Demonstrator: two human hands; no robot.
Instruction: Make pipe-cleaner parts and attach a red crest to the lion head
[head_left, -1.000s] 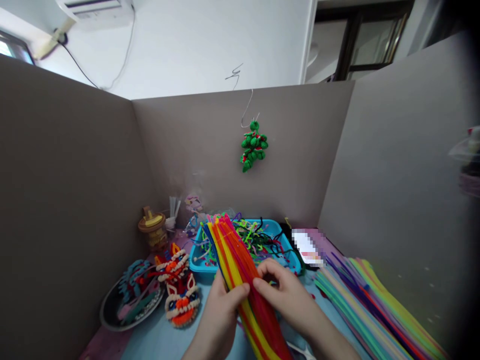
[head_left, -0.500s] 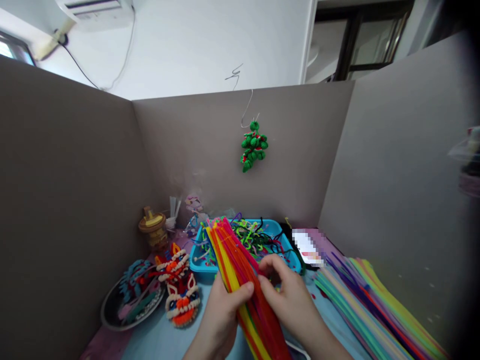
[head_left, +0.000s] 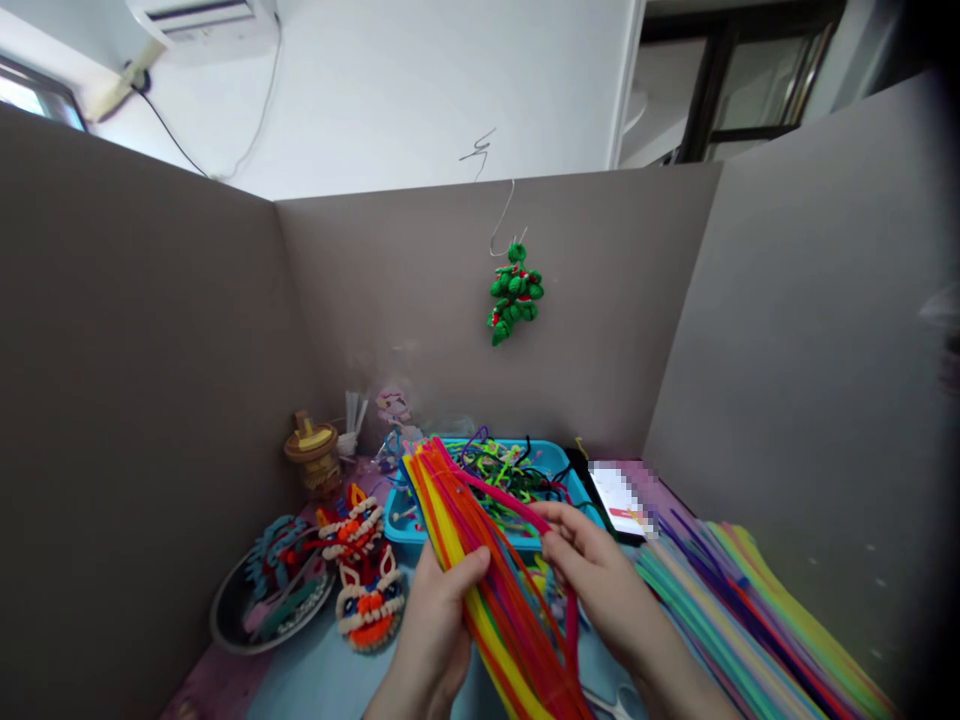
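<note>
My left hand [head_left: 446, 610] is wrapped round a thick bundle of pipe cleaners [head_left: 480, 590] in yellow, orange, red and pink, with the thumb lying across the front. To its right, my right hand [head_left: 592, 570] pinches a pink pipe cleaner [head_left: 510, 497] that bows away from the bundle, its upper end still among the others. Behind the bundle's top sits a blue tray [head_left: 409, 540] full of loose green, black and purple pipe cleaner pieces [head_left: 502, 465]. Below my right hand, scissors [head_left: 619, 703] show partly on the blue table surface.
Two lion-head figures [head_left: 369, 605] stand at left beside a metal bowl [head_left: 225, 625] holding small items. More pipe cleaners [head_left: 757, 610] lie at right, near a phone [head_left: 619, 500]. A green ornament [head_left: 515, 295] hangs on the grey back partition [head_left: 397, 270]. A brown-lidded container [head_left: 311, 450] stands back left.
My right hand has moved a little to the right, drawing the pink pipe cleaner out sideways from the bundle. My left hand keeps its hold. The scissors show more now.
</note>
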